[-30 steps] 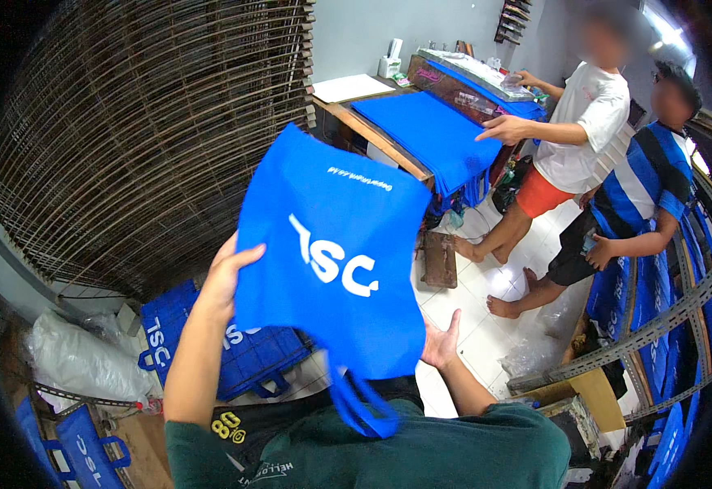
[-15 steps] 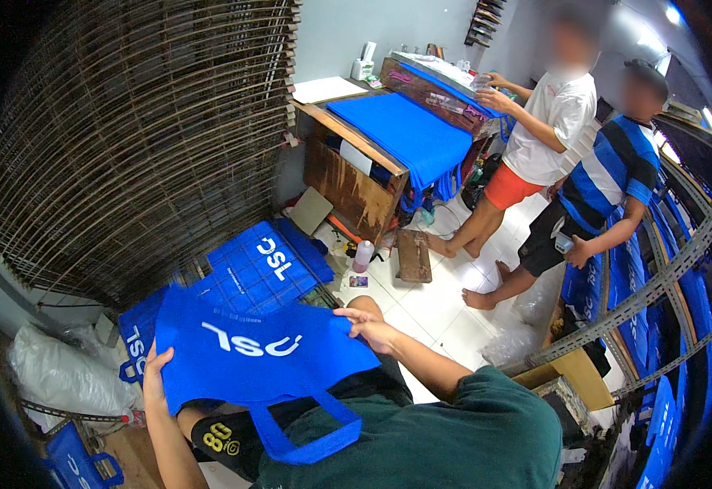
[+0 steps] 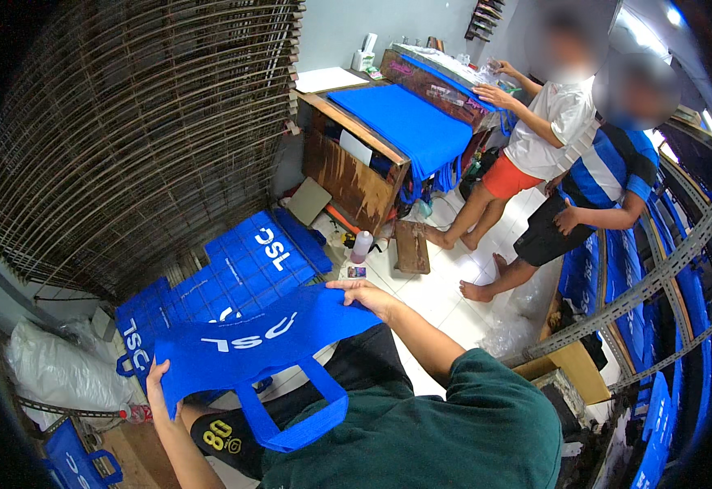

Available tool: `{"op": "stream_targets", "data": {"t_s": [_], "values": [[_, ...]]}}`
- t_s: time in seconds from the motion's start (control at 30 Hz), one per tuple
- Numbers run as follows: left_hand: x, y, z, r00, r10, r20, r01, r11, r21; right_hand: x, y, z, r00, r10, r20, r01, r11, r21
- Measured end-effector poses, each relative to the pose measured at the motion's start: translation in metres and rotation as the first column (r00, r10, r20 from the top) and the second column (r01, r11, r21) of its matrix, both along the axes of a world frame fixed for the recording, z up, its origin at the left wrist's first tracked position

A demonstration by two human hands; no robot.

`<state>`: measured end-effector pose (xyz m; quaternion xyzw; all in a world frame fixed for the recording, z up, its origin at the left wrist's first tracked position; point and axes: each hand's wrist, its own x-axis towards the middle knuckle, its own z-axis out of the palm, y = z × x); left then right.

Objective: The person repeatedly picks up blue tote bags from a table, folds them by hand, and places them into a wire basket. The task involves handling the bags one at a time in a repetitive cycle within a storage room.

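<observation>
A blue fabric tote bag (image 3: 209,371) with white lettering is stretched between my hands above my lap, its handle loop (image 3: 270,432) hanging toward me. My left hand (image 3: 159,385) is closed on the bag's left edge, thumb on top. At the far right corner, my right hand (image 3: 366,298) pinches the bag, with the forefinger lying along its edge. Beyond it, more blue bags (image 3: 250,257) are spread on a wire rack low on the floor. Most of the fingers under the fabric are hidden.
Raised wire racks (image 3: 144,138) stand at the left. A wooden table (image 3: 356,179) carries a blue fabric stack (image 3: 409,130). Two people stand at the right, near a rack of blue bags (image 3: 625,293). A bottle (image 3: 361,247) and wooden stool (image 3: 412,247) are on the tiled floor.
The bag has tilted and its far edge has dipped, showing more of the bags behind. My right hand has moved slightly up. The person in the striped shirt has moved an arm.
</observation>
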<state>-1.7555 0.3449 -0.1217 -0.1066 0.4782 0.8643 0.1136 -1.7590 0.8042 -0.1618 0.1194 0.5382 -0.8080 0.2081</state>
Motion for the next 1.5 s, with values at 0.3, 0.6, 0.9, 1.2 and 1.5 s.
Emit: {"op": "stream_targets", "data": {"t_s": [0.3, 0.6, 0.9, 1.2, 1.5], "values": [[0.013, -0.001, -0.019, 0.992, 0.026, 0.127, -0.032, 0.998, 0.046, -0.003, 0.005, 0.019, 0.976, 0.167, -0.142, -0.095, 0.906, 0.412], [0.020, -0.023, -0.060, 0.993, -0.042, 0.109, 0.014, 0.969, 0.247, -0.074, -0.009, -0.001, 0.956, 0.262, -0.135, -0.227, 0.947, 0.228], [-0.024, -0.092, -0.041, 0.997, 0.069, 0.047, -0.073, 0.992, 0.099, -0.166, -0.106, 0.010, 0.926, 0.343, -0.159, -0.295, 0.918, 0.265], [-0.080, -0.151, -0.167, 0.989, 0.073, 0.127, -0.017, 0.919, -0.394, -0.201, -0.147, -0.134, 0.941, 0.299, -0.161, -0.222, 0.900, 0.374], [-0.144, -0.173, -0.404, 0.894, 0.338, 0.293, 0.207, 0.268, -0.941, -0.233, -0.186, -0.366, 0.917, 0.394, -0.068, -0.117, 0.425, 0.898]]}}
